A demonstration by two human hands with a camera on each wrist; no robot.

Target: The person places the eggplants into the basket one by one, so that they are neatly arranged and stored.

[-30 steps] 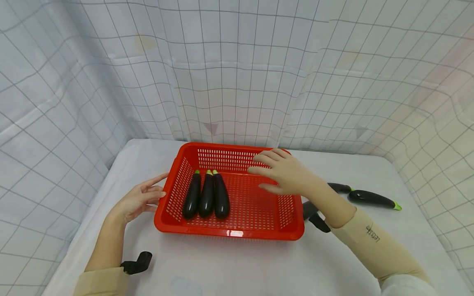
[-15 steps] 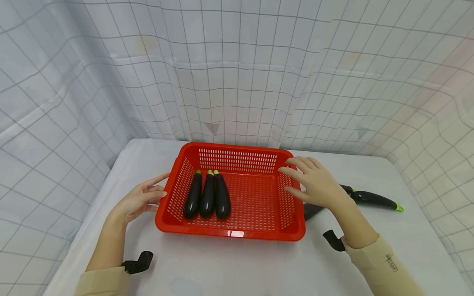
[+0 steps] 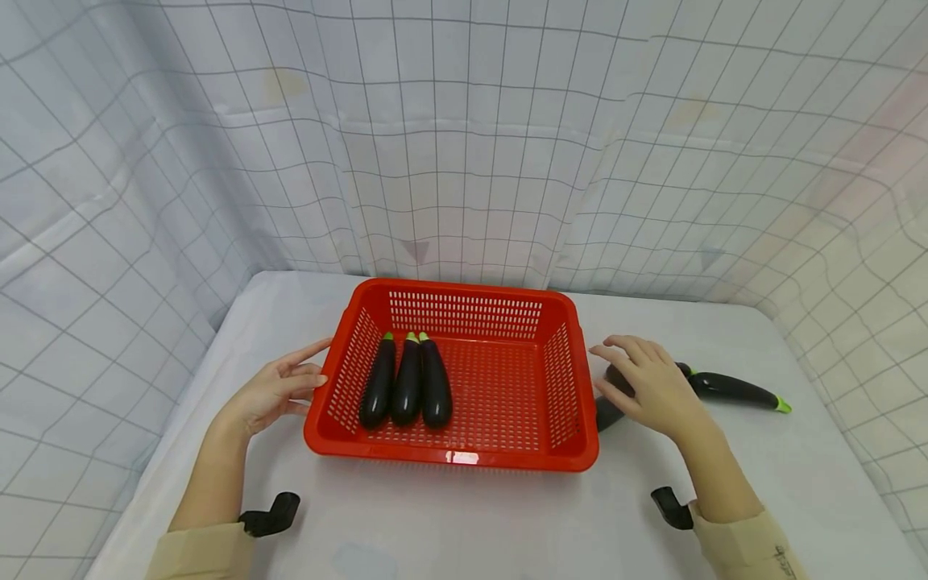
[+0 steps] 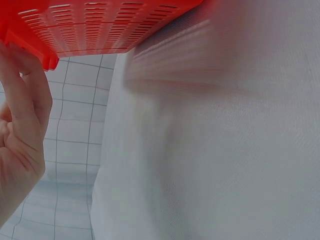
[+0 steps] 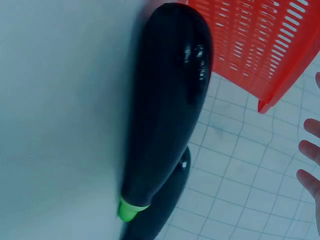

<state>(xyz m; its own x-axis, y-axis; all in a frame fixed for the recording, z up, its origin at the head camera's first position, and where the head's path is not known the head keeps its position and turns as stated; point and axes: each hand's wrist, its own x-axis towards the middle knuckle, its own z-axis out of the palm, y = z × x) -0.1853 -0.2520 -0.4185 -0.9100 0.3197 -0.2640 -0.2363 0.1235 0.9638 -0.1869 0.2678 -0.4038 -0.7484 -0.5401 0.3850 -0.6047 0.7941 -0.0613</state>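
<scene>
Three dark eggplants [image 3: 408,383] lie side by side in the left half of a red plastic basket [image 3: 449,461]. My left hand [image 3: 271,395] touches the basket's left rim with loosely bent fingers; the left wrist view shows those fingers [image 4: 35,92] up against the rim. To the right of the basket, my right hand [image 3: 656,391] hovers with spread fingers over an eggplant [image 3: 609,413] that it partly hides. In the right wrist view that eggplant [image 5: 167,105] has a green stem end, and a second one shows behind it. The right fingertips [image 5: 310,151] are apart from both.
Farther right another eggplant [image 3: 735,388] lies on the white-covered table [image 3: 464,524], its green end pointing right. White gridded cloth [image 3: 464,161] encloses the table at the back and sides. A black wrist camera [image 3: 270,514] is worn on each forearm.
My right hand has moved right and lower, from above the basket's right part to over the eggplants beside it. The left hand, basket and the eggplants in it stay nearly still.
</scene>
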